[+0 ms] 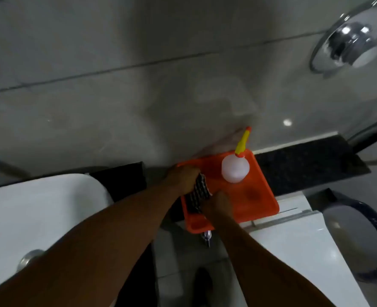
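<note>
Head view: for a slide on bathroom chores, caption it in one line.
Left hand and right hand hold a checkered cloth on an orange tray beside a white bottle.

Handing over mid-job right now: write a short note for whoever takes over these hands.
Left hand: grips the far end of the checkered cloth at the left edge of the orange tray.
Right hand: on the cloth's near end, grip hidden.
Spray bottle stands upright at the tray's back.
Done: cloth lies on the tray.
Left: likely wiping the tray; how clean it is cannot be told.
</note>
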Demonstrator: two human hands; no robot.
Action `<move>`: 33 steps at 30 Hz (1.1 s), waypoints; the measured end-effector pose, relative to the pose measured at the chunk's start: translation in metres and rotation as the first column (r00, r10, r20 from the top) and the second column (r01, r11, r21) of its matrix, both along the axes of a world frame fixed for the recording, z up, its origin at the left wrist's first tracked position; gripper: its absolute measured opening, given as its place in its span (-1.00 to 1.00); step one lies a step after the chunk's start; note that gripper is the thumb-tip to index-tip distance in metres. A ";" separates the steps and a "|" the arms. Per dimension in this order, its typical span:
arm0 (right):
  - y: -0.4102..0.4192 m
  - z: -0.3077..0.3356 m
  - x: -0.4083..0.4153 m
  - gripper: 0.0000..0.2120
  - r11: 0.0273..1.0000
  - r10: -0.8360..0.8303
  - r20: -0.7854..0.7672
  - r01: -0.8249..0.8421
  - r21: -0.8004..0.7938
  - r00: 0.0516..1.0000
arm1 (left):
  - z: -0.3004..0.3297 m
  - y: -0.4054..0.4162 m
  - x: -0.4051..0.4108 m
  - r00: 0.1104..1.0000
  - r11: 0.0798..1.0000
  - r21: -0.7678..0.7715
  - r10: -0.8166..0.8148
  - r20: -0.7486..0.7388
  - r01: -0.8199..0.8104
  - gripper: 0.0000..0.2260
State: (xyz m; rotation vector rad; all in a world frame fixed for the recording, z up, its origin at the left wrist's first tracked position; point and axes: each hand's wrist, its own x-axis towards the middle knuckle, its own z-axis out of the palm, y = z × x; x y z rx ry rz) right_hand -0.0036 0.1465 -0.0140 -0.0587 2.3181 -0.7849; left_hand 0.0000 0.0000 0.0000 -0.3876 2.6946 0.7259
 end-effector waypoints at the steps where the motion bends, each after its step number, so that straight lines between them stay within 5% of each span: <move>1: -0.004 -0.010 -0.004 -0.55 1.000 -0.008 0.019 0.008 -0.002 1.000 | -0.009 -0.002 -0.005 1.000 1.000 0.003 0.003 0.013 -0.003 -0.80; 5: -0.025 -0.036 -0.017 -0.36 0.997 -0.070 0.133 0.075 -0.032 0.989 | -0.028 -0.006 -0.018 0.996 0.996 -0.006 0.085 0.034 -0.085 -0.81; 9: -0.037 -0.043 -0.034 -0.75 0.966 -0.182 0.387 0.239 -0.103 0.904 | -0.036 -0.005 -0.025 0.984 0.985 0.006 0.171 0.053 -0.172 -0.91; 12: -0.038 -0.025 -0.045 -0.79 0.902 -0.227 0.521 0.379 -0.206 0.823 | -0.032 -0.007 -0.024 0.908 0.895 0.153 0.417 0.047 -0.419 -0.86; 15: -0.036 0.009 -0.050 -0.87 0.851 -0.227 0.509 0.423 -0.311 0.830 | -0.010 -0.011 -0.023 0.744 0.634 0.439 0.655 0.133 -0.636 -0.69; 19: -0.037 0.063 -0.041 -0.79 0.761 -0.154 0.533 0.444 -0.473 0.832 | 0.046 -0.024 -0.017 0.602 0.089 0.746 0.657 0.454 -0.660 -0.56; 22: -0.042 0.112 -0.025 -0.68 0.683 -0.075 0.511 0.418 -0.600 0.856 | 0.105 -0.044 -0.004 0.625 -0.013 0.822 0.641 0.444 -0.570 -0.60; 25: -0.056 0.162 -0.002 -0.76 0.578 0.030 0.543 0.428 -0.695 0.839 | 0.173 -0.067 0.025 0.679 0.007 0.892 0.651 0.339 -0.452 -0.62; 29: -0.087 0.232 0.036 -0.58 0.537 0.194 0.487 0.323 -0.779 0.852 | 0.266 -0.105 0.085 0.734 0.263 0.896 0.672 0.096 -0.358 -0.78; 33: -0.126 0.299 0.072 -0.52 0.523 0.283 0.371 0.182 -0.833 0.884 | 0.344 -0.150 0.158 0.680 0.450 0.834 0.721 -0.129 -0.319 -0.77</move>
